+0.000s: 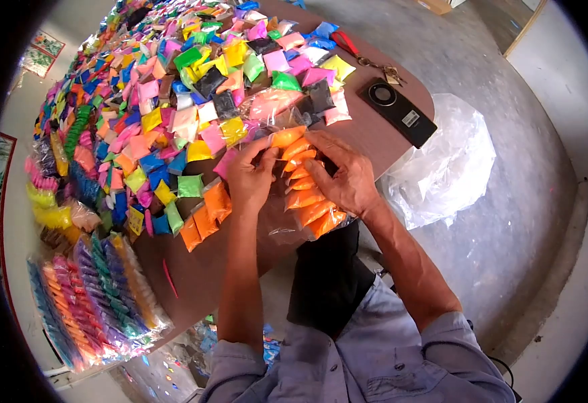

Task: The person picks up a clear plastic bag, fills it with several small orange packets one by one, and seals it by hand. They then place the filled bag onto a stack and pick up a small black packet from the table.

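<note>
A clear plastic bag with a row of orange packets (305, 197) is between my hands at the table's front edge. My left hand (252, 176) is at the row's upper left side, its fingers closed on the bag's edge. On the upper right side my right hand (343, 173) grips the packets, fingers over the top and thumb pressed on them. Several loose orange packets (205, 219) lie on the table left of my left hand.
Small coloured packets (166, 124) are heaped over the brown table (193, 272). Filled bags of packets (99, 295) lie at the lower left. A black device (397, 111), keys (389, 71) and a pink stick (170, 278) rest on the table. Clear plastic (445, 161) hangs at the right.
</note>
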